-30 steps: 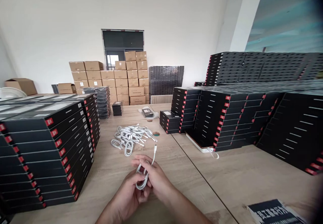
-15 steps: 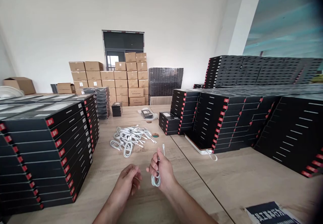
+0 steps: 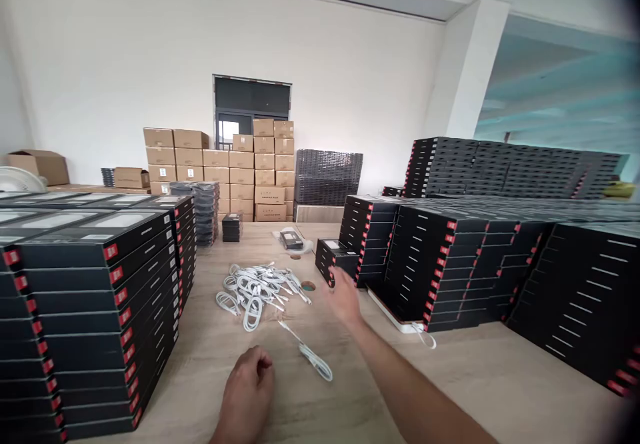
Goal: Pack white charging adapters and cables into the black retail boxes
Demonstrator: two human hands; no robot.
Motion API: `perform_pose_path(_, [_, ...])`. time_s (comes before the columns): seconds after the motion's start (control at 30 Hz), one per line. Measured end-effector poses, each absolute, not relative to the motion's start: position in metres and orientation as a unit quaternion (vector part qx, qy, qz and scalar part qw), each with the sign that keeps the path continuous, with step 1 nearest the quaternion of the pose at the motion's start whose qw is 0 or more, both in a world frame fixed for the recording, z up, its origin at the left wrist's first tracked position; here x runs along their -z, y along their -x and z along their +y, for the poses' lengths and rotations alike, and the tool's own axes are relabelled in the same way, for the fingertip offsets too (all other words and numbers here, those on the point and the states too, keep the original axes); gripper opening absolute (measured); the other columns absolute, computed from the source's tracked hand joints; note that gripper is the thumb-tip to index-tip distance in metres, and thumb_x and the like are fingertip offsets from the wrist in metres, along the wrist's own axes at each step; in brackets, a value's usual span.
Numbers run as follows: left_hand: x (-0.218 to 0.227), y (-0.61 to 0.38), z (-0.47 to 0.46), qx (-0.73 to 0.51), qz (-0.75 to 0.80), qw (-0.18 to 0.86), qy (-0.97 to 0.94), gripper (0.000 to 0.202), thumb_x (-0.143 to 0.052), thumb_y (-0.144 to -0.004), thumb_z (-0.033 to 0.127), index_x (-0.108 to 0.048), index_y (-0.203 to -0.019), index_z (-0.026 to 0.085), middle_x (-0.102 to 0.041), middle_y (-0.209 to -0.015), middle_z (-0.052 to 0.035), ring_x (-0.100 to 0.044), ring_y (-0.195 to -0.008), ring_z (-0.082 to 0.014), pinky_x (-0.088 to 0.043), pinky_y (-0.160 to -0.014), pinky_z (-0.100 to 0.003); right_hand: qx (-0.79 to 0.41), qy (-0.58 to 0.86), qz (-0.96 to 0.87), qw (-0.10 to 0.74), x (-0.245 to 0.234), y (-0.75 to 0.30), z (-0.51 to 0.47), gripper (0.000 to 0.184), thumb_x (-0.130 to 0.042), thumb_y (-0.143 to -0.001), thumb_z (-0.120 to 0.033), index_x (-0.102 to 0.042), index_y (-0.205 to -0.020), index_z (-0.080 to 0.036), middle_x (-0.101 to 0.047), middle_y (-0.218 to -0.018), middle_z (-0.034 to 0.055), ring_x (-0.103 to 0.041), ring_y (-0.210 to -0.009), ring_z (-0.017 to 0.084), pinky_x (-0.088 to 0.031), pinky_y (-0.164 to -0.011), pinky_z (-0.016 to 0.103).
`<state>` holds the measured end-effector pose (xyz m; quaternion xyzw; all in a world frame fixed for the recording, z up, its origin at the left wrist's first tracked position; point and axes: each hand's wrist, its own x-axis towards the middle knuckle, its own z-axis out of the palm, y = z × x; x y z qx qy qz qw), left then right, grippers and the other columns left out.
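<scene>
A coiled white cable (image 3: 311, 355) lies loose on the wooden table (image 3: 490, 377), between my two hands. My right hand (image 3: 343, 295) is stretched out over the table with its fingers apart and empty, close to a low stack of black boxes (image 3: 336, 258). My left hand (image 3: 248, 388) rests near the front with its fingers curled in, nothing visible in them. A heap of white cables (image 3: 259, 286) lies further back in the middle.
Tall stacks of black boxes with red tabs stand at the left (image 3: 95, 304) and right (image 3: 500, 257). Brown cartons (image 3: 235, 164) and dark trays (image 3: 327, 168) are piled by the far wall. A white flat item (image 3: 395, 314) sits under the right stack.
My right hand let go of the coiled cable, which now lies on the table, and reached forward toward the black boxes. The view tilted upward slightly.
</scene>
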<state>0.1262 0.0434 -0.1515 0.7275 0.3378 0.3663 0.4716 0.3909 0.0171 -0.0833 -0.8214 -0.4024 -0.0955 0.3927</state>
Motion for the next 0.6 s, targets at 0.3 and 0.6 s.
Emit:
perform_pose_path(0.3, [0.153, -0.129, 0.047, -0.366, 0.348, 0.468, -0.725, 0.008, -0.056, -0.074, 0.019, -0.057, -0.067, 0.023, -0.061, -0.071, -0.0015, -0.056, -0.074, -0.0211, -0.038, -0.073, -0.031, 0.199, 0.830, -0.479, 0.205, 0.039, -0.452, 0.053, 0.042, -0.059, -0.075, -0.010, -0.064, -0.116, -0.013, -0.063, -0.123, 0.0200, -0.047, -0.122, 0.034, -0.016, -0.110, 0.050])
perform_pose_path(0.6, [0.139, -0.124, 0.064, -0.433, 0.258, 0.747, -0.434, 0.048, -0.057, -0.079, 0.063, -0.064, -0.099, 0.020, -0.069, -0.097, -0.0077, -0.062, -0.093, -0.0248, -0.046, -0.076, -0.033, 0.298, 0.665, -0.651, 0.213, 0.051, -0.312, 0.002, 0.039, -0.065, -0.081, -0.025, -0.066, -0.120, -0.023, -0.068, -0.105, 0.0092, -0.057, -0.101, 0.027, -0.022, -0.110, 0.050])
